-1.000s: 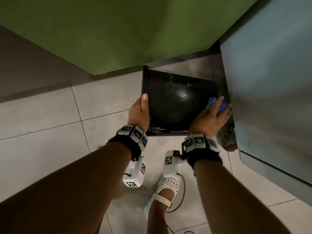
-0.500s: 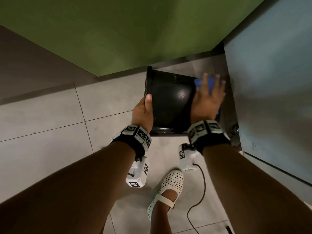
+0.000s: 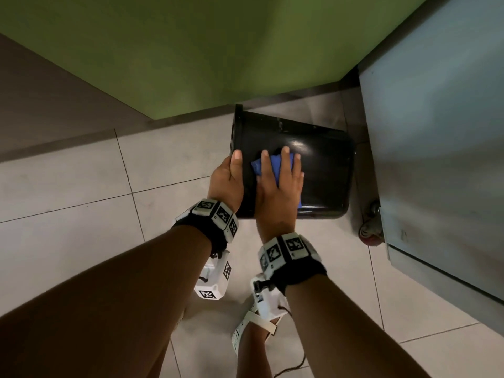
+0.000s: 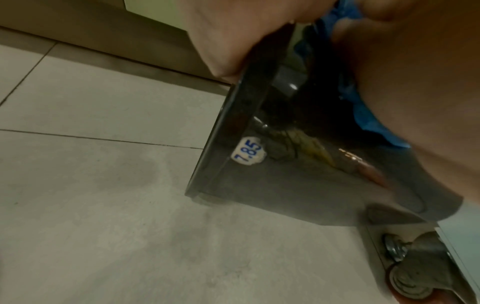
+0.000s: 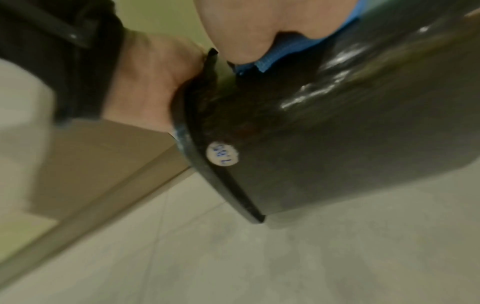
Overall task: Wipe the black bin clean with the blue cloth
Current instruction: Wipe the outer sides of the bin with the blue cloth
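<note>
The black bin (image 3: 324,170) lies on its side on the tiled floor, with its rim to the left. My left hand (image 3: 229,181) grips that rim, thumb on top. My right hand (image 3: 278,184) lies flat on the bin's upper side just beside the left hand, fingers straight, pressing the blue cloth (image 3: 275,166) against the plastic. In the left wrist view the bin (image 4: 298,174) carries a white price sticker (image 4: 248,153), and the cloth (image 4: 369,119) bunches under the right palm. The right wrist view shows the cloth (image 5: 280,55) under my right hand (image 5: 246,26) on the bin (image 5: 350,123).
A grey cabinet (image 3: 436,132) on a castor wheel (image 3: 371,230) stands close against the bin's right end. A green wall (image 3: 218,50) with a dark skirting runs behind. My foot in a white shoe (image 3: 245,331) and a thin cable (image 3: 294,361) are below my wrists.
My right hand has swept the blue cloth from the bin's right end, across its far side, to the left near the rim. The left hand has kept its grip.
</note>
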Action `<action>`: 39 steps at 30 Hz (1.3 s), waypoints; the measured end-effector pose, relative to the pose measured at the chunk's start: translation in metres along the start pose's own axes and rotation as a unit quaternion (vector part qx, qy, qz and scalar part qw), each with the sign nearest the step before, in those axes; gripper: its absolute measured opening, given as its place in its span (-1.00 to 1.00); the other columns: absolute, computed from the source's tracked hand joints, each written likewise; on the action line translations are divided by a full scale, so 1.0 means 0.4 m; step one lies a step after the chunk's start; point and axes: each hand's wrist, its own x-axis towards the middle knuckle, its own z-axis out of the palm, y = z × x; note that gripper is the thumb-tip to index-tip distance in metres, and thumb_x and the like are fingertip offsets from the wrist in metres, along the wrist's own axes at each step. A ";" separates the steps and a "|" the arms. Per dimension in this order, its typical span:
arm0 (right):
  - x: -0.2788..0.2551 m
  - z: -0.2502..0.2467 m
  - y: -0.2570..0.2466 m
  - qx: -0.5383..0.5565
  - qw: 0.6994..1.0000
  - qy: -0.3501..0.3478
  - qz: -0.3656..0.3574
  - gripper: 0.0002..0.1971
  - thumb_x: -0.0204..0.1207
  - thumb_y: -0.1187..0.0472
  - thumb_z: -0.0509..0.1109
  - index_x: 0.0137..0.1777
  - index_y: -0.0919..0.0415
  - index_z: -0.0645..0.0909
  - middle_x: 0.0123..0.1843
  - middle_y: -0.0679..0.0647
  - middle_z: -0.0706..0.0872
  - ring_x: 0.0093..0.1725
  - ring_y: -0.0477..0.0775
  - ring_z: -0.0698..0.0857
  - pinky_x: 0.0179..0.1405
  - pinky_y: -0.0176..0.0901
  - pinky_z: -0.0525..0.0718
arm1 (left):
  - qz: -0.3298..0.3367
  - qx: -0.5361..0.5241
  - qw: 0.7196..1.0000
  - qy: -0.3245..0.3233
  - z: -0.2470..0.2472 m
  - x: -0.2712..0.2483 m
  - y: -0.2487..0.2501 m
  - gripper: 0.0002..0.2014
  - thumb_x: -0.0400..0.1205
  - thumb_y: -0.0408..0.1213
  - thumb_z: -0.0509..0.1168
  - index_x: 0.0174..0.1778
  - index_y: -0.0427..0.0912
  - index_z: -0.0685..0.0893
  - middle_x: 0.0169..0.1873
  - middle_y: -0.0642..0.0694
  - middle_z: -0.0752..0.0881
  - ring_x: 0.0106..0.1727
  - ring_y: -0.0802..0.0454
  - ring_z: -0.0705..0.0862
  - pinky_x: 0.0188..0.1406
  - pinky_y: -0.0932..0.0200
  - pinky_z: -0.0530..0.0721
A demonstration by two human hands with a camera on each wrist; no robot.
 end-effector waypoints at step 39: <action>0.087 -0.052 0.217 0.056 0.928 0.067 0.361 -0.51 0.68 0.12 0.07 0.60 0.06 0.13 0.63 0.27 0.13 0.61 0.32 0.09 0.58 0.19 0.12 | -0.003 -0.017 0.998 -0.058 -0.007 -0.017 -0.007 -0.56 0.74 -0.03 -0.10 0.26 -0.21 0.56 0.19 -0.14 0.66 0.24 -0.02 0.60 0.33 0.12 0.52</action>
